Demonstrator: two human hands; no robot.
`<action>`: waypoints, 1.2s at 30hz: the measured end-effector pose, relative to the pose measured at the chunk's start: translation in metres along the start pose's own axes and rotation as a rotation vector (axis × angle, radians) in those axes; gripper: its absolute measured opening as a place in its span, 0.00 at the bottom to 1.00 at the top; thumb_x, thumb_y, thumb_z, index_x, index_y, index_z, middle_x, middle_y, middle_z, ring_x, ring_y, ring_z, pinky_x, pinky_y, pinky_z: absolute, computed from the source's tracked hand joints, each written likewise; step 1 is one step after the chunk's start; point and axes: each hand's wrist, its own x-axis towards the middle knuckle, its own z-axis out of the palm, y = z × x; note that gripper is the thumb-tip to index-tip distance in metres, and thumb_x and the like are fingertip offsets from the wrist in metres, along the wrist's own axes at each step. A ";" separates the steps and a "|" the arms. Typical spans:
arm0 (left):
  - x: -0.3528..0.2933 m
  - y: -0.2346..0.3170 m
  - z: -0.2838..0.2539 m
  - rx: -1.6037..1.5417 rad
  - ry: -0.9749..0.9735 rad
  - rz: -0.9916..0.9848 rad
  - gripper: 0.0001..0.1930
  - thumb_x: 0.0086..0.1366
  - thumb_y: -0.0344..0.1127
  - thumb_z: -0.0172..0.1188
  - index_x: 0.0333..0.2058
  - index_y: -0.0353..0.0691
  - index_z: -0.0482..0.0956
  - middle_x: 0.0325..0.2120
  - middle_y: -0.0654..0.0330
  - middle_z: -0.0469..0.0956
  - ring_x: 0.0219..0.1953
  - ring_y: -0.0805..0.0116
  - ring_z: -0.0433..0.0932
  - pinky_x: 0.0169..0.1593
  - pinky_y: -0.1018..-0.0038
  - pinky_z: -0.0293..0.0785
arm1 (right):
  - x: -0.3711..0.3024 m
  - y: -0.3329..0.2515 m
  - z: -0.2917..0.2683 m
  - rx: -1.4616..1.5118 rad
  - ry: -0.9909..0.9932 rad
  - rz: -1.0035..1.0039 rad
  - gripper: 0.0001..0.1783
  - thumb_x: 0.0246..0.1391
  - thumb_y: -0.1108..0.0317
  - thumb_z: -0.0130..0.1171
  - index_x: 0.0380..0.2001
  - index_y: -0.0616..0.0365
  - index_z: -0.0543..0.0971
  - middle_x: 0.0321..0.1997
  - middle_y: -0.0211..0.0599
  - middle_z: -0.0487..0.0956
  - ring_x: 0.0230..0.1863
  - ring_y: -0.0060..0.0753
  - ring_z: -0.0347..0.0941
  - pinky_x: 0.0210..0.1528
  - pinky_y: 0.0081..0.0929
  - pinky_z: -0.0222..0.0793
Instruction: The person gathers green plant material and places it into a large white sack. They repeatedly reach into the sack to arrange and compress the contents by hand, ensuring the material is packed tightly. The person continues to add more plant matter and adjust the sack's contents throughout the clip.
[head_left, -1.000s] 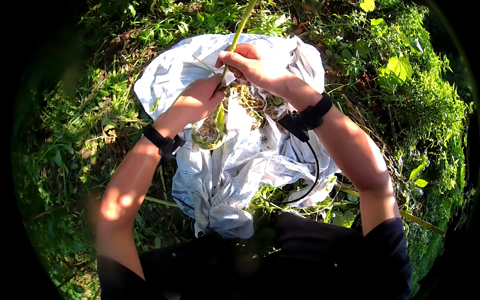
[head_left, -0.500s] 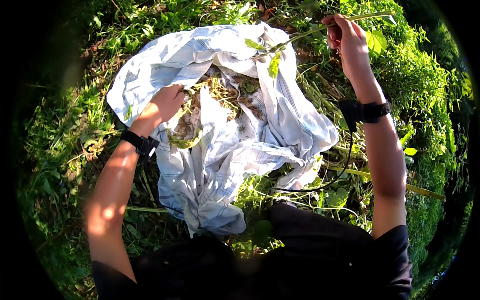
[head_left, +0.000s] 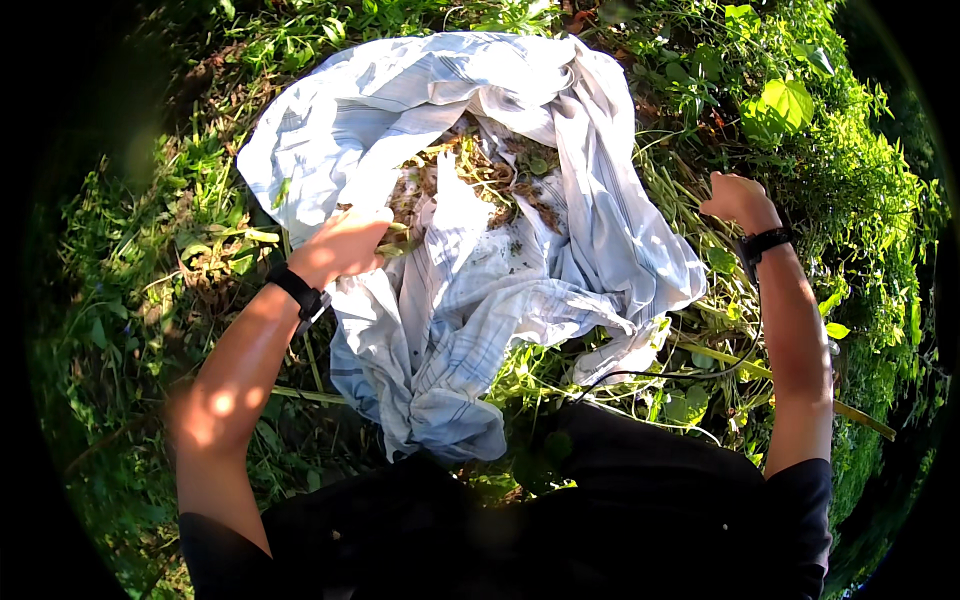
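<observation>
A crumpled pale blue-and-white striped cloth (head_left: 590,170) lies spread on the ground, its folds ringing a hollow. Dry plant bits (head_left: 490,185), brown and yellowish, rest in the middle of it. My left hand (head_left: 350,243) is over the cloth's left side, its fingers closed. Greenish plant pieces (head_left: 397,240) show at its fingertips; whether they are gripped I cannot tell. Out to the right, off the cloth, my right hand (head_left: 740,200) has its fingers curled beside the pulled stems. Anything inside that grip is hidden.
Loose green stems (head_left: 690,215) lie along the cloth's right edge. A thick stalk (head_left: 730,360) sits at the lower right, and a black cable (head_left: 670,375) runs from my right wrist. Leafy plants (head_left: 850,200) grow densely at the right.
My right hand has come nearer and slightly right; the long green stalk it held over the cloth no longer shows. My left hand has moved slightly nearer, along the cloth.
</observation>
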 end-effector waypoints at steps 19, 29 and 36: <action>0.059 -0.025 -0.059 -0.675 0.500 -0.291 0.28 0.68 0.19 0.43 0.66 0.42 0.68 0.39 0.58 0.77 0.35 0.69 0.76 0.43 0.71 0.76 | 0.054 -0.296 0.013 0.424 0.503 -0.896 0.17 0.53 0.57 0.61 0.37 0.60 0.80 0.40 0.48 0.83 0.46 0.52 0.80 0.48 0.48 0.77; 0.173 -0.041 -0.006 -0.407 0.113 -0.069 0.33 0.56 0.24 0.61 0.63 0.42 0.67 0.59 0.49 0.73 0.63 0.50 0.72 0.62 0.62 0.70 | 0.048 -0.246 0.008 0.944 0.472 -0.754 0.09 0.57 0.69 0.61 0.37 0.64 0.78 0.28 0.40 0.80 0.28 0.34 0.79 0.34 0.32 0.75; 0.160 -0.055 0.001 -0.202 0.172 -0.150 0.29 0.58 0.24 0.58 0.60 0.47 0.74 0.48 0.55 0.80 0.53 0.48 0.76 0.56 0.58 0.73 | 0.080 -0.214 -0.008 1.450 -0.091 -0.491 0.08 0.62 0.67 0.47 0.39 0.52 0.75 0.32 0.26 0.77 0.21 0.17 0.72 0.20 0.21 0.66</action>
